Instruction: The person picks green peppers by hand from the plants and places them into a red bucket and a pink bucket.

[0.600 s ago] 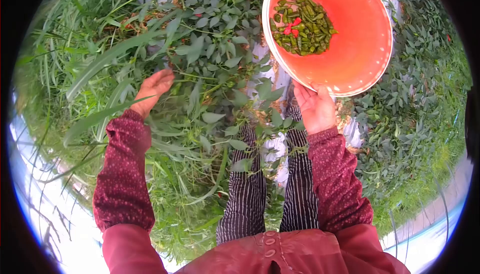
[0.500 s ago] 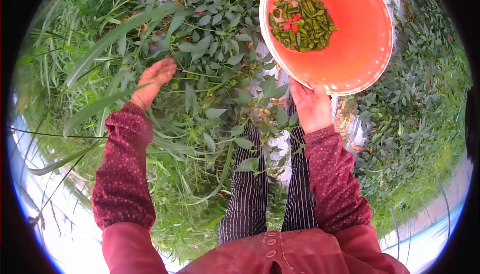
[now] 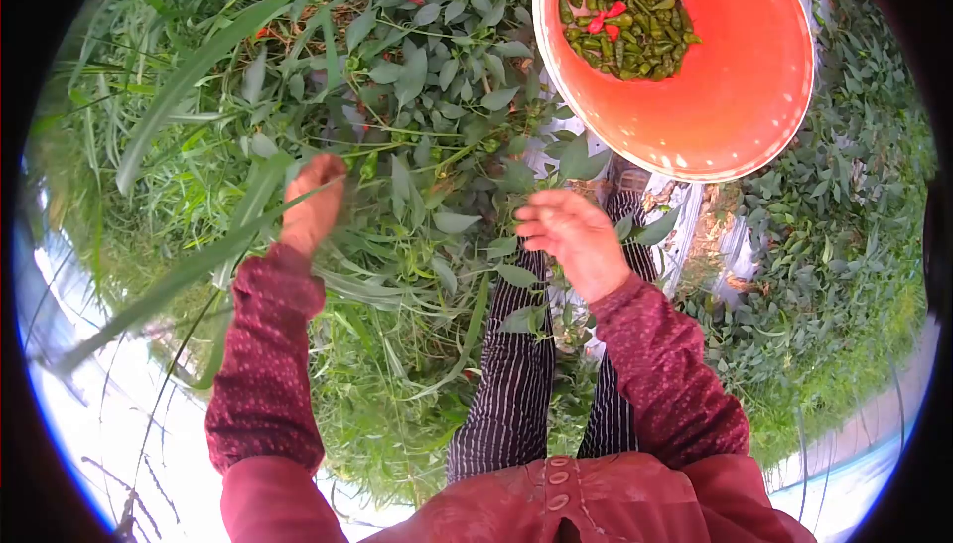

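My left hand is among the leaves of a pepper plant, its fingers curled in and slightly blurred. A long grass blade crosses in front of it, and what the fingers hold, if anything, is hidden. Just to the right of them hangs a green pepper. My right hand is over the plant's right side, below the bucket and apart from it, with fingers loosely bent, apart and holding nothing I can see. The orange bucket is tilted towards me, with many green peppers and a few red ones inside.
Tall grass grows thickly on the left. Pale ground sheeting with dry leaves runs between the plant rows, and another row of plants stands on the right. My legs in striped trousers are below my hands.
My right hand has let go of the bucket's rim and moved left and down. My left hand is lower in view, with its fingers more curled. The bucket appears farther right and higher.
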The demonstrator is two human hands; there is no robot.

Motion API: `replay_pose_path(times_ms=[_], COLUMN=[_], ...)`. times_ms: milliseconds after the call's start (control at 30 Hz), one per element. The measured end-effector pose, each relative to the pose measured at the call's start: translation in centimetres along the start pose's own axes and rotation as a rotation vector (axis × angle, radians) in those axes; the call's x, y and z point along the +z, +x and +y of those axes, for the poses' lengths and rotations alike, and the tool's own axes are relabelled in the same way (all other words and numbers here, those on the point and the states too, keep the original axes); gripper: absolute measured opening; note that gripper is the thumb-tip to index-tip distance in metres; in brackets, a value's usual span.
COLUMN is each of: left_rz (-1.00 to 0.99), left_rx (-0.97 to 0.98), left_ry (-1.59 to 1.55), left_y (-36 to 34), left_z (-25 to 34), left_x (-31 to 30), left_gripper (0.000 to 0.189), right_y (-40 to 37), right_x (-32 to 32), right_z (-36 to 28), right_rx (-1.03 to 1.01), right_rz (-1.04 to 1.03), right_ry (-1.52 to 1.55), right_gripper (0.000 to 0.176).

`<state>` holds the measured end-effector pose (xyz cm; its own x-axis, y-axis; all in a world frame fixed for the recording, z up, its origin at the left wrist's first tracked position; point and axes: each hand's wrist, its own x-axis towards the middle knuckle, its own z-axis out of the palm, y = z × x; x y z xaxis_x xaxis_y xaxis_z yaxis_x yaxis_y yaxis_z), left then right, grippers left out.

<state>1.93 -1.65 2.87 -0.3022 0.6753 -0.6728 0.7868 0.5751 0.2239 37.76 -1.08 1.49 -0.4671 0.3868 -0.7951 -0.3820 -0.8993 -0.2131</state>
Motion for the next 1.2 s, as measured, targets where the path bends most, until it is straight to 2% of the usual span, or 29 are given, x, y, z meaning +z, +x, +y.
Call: replay_pose_path(times_ms=[33, 100, 200, 300, 333, 367, 433, 467, 500, 567, 600, 633, 700, 733, 767, 867, 967, 1000, 1033, 1100, 1167, 1200], left_rz=[-0.003, -0.012, -0.084, -0.021, -0.065, -0.065, -0.046, -0.003, -0.007, -0.153, -0.179, -0.184, -0.026, 0.007, 0.008, -0.086, -0.158, -0.129, -0.121, -0.048, -0.113, -0.112], left_rx=[0.003, 0.158, 0.105, 0.211, 0.144, 0.146, 0.005, 0.027, 0.028, 0.032, -0.062, -0.061, -0.106, -0.013, -0.015, -0.128, -0.144, -0.056, -0.061, 0.048, 0.004, 0.129], left_ry=[0.001, 0.151, 0.102, 0.119, -0.006, -0.005, -0.340, -0.567, -0.566, -0.576, -0.585, -0.580, -0.371, -0.247, -0.240, -0.629, -0.573, -0.372, -0.358, -0.164, -0.156, -0.140], left_y=[-1.5, -4.2, -8.3, -10.5, -11.1, -11.6, -13.0, -13.8, -14.2, -14.9, -14.5, -14.0, -12.6, -12.2, -12.1, -12.1, -12.4, -12.9, -13.4, -14.3, -15.1, -15.2], left_z=[0.4, 0.9, 2.9, 4.6, 5.2, 5.5, 5.5, 4.6, 4.9, 4.8, 5.0, 5.9, 7.5, 7.1, 7.4, 8.1, 6.6, 7.7, 8.7, 10.6, 11.2, 11.5], left_x=[0.6, 1.6, 3.0, 3.8, 3.8, 4.3, 6.1, 8.2, 8.6, 9.4, 9.2, 8.8, 8.0, 8.7, 9.0, 10.5, 11.3, 10.7, 10.2, 9.5, 9.0, 8.8], left_gripper=[0.015, 0.021, 0.024, 0.023, 0.028, 0.028, 0.024, 0.020, 0.020, 0.019, 0.023, 0.023, 0.031, 0.040, 0.040, 0.044, 0.040, 0.034, 0.034, 0.031, 0.030, 0.030], right_y=[0.3, 1.4, 4.0, 5.6, 5.8, 6.0, 5.9, 5.7, 5.4, 4.9, 4.6, 4.4, 4.0, 3.8, 3.6, 2.8, 1.5, 1.0, 0.7, 1.0, 1.0, 1.3], right_x=[1.1, 3.6, 6.2, 7.3, 7.4, 7.4, 7.1, 7.0, 6.8, 6.2, 5.7, 5.3, 4.8, 4.6, 4.5, 3.7, 3.1, 2.9, 2.7, 2.2, 2.4, 2.3], right_z=[0.7, 1.7, 4.1, 6.0, 6.8, 7.6, 8.4, 8.7, 8.8, 9.7, 9.8, 9.9, 9.9, 10.1, 10.2, 10.4, 10.3, 10.2, 10.5, 11.0, 11.3, 11.3], right_rx=[0.008, -0.016, 0.045, 0.228, 0.231, 0.258, 0.285, 0.301, 0.315, 0.307, 0.294, 0.294, 0.284, 0.283, 0.285, 0.266, 0.256, 0.277, 0.301, 0.292, 0.121, 0.042], right_rz=[-0.056, -0.164, -0.184, -0.181, -0.179, -0.116, -0.040, 0.021, 0.081, 0.069, 0.056, 0.057, 0.065, 0.069, 0.064, 0.046, -0.024, -0.015, -0.008, -0.036, -0.068, -0.078], right_ry=[-0.027, -0.197, -0.273, -0.493, -0.487, -0.488, -0.486, -0.390, -0.294, -0.276, -0.260, -0.253, -0.271, -0.278, -0.273, -0.257, -0.164, -0.149, -0.133, -0.120, -0.229, -0.343], right_gripper=[0.022, 0.021, 0.020, 0.019, 0.019, 0.020, 0.021, 0.020, 0.019, 0.017, 0.014, 0.014, 0.013, 0.012, 0.012, 0.012, 0.012, 0.011, 0.011, 0.011, 0.011, 0.011])
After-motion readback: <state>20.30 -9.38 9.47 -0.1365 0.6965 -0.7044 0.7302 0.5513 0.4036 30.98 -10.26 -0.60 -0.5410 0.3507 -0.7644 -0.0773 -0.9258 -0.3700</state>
